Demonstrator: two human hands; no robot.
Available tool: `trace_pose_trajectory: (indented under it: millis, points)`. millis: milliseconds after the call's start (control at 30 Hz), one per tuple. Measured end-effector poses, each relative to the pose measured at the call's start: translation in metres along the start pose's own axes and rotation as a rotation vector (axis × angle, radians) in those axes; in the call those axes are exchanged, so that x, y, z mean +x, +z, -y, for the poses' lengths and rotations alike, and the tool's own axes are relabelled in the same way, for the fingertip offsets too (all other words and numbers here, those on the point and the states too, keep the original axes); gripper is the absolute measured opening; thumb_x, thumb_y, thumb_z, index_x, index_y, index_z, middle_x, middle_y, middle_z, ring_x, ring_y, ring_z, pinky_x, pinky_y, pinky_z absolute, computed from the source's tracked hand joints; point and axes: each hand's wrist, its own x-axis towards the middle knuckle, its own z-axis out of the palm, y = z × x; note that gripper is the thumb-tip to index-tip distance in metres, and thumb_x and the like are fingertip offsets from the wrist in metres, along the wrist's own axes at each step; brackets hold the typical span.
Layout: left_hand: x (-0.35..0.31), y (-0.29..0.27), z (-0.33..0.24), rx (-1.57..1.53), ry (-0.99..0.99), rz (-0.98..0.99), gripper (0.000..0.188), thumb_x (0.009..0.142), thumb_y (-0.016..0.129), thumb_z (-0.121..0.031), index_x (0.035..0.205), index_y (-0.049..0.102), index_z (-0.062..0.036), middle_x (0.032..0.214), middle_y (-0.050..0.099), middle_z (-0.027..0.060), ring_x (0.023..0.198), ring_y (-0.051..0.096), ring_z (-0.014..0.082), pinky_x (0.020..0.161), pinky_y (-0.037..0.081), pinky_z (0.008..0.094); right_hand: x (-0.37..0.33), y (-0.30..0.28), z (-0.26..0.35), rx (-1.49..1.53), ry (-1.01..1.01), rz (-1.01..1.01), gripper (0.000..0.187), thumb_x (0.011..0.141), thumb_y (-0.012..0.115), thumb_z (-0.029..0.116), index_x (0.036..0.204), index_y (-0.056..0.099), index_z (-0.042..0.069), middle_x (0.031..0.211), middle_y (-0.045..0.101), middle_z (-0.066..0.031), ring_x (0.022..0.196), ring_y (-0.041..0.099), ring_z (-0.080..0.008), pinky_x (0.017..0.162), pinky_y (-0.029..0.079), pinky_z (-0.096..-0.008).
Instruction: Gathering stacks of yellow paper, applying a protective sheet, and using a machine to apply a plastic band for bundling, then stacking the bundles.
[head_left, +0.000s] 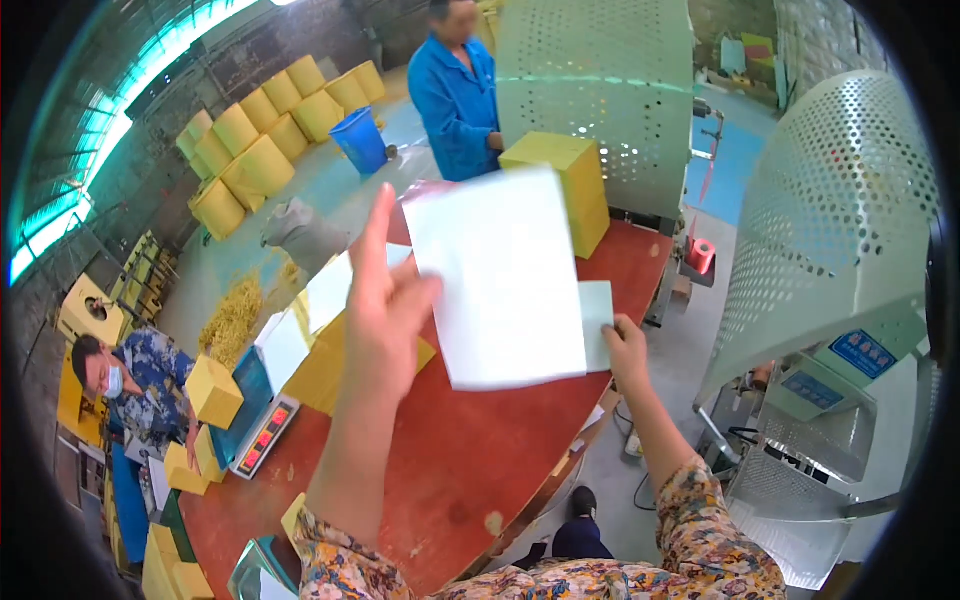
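Observation:
A white rectangular sheet (pixel 500 290), somewhat blurred, stands tilted above the red tabletop (pixel 450 470). My left hand (pixel 385 315) is at its left edge, index finger stretched upward and the other fingers apart, one fingertip meeting the edge. My right hand (pixel 627 350) pinches a pale green sheet (pixel 597 322), whose left part is hidden behind the white one. Whether the two sheets are joined, I cannot tell.
A yellow block stack (pixel 560 185) stands at the table's far end, near a person in blue (pixel 455 100). A scale (pixel 265 435) is at left, near another person (pixel 150 400) handling yellow blocks (pixel 215 390). Perforated machine guards (pixel 840 190) rise at right.

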Motion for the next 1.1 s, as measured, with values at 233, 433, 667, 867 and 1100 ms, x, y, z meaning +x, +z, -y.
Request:
trace_pose_trajectory:
  millis: [233,433,667,867,1100]
  points:
    - [0.213,0.016,0.154,-0.479,-0.339,-0.300,0.029,0.091,0.047,-0.002,0.119,0.050,-0.0023,0.114,0.060,0.0105,0.107,0.059,0.0247,0.096,0.048,0.0437,0.063,0.024,-0.002,-0.024,-0.070,-0.046,0.008,0.088,0.057,0.006,0.090,0.060,-0.002,0.072,0.056,-0.0020,0.069,0.050,-0.0076,0.062,0.041,-0.0258]
    - [0.310,0.071,0.207,-0.669,-0.376,-0.372,0.025,0.092,0.044,0.000,0.117,0.049,0.0012,0.112,0.060,0.0167,0.097,0.065,0.0295,0.078,0.060,0.0444,0.056,0.018,-0.017,-0.124,-0.178,0.009,0.007,0.088,0.059,0.006,0.093,0.059,0.000,0.068,0.055,-0.0131,0.060,0.053,-0.0148,0.058,0.044,-0.0307]
    - [0.317,0.082,0.248,-0.173,-0.428,-0.294,0.053,0.082,0.043,0.008,0.135,0.035,0.0038,0.109,0.060,0.0214,0.087,0.067,0.0314,0.063,0.060,0.0375,0.056,0.020,-0.012,-0.115,-0.165,0.059,0.008,0.089,0.058,0.004,0.095,0.060,0.000,0.070,0.058,-0.0131,0.061,0.057,-0.0187,0.059,0.045,-0.0308]
    - [0.302,0.090,0.234,0.374,-0.411,-0.319,0.080,0.079,0.057,0.002,0.147,0.016,0.0042,0.101,0.062,0.0224,0.071,0.068,0.0273,0.045,0.051,0.0326,0.058,0.016,-0.015,-0.107,-0.170,0.051,0.007,0.089,0.059,0.005,0.094,0.059,0.000,0.068,0.056,-0.0120,0.060,0.055,-0.0167,0.058,0.044,-0.0302]
    - [0.313,0.036,0.262,0.840,-0.239,-0.396,0.076,0.076,0.071,-0.023,0.140,0.039,0.0019,0.102,0.068,0.0230,0.094,0.067,0.0352,0.077,0.053,0.0405,0.055,0.018,-0.013,-0.029,-0.095,0.102,0.010,0.088,0.052,0.000,0.093,0.060,0.001,0.069,0.054,-0.0032,0.064,0.050,-0.0078,0.059,0.041,-0.0256]
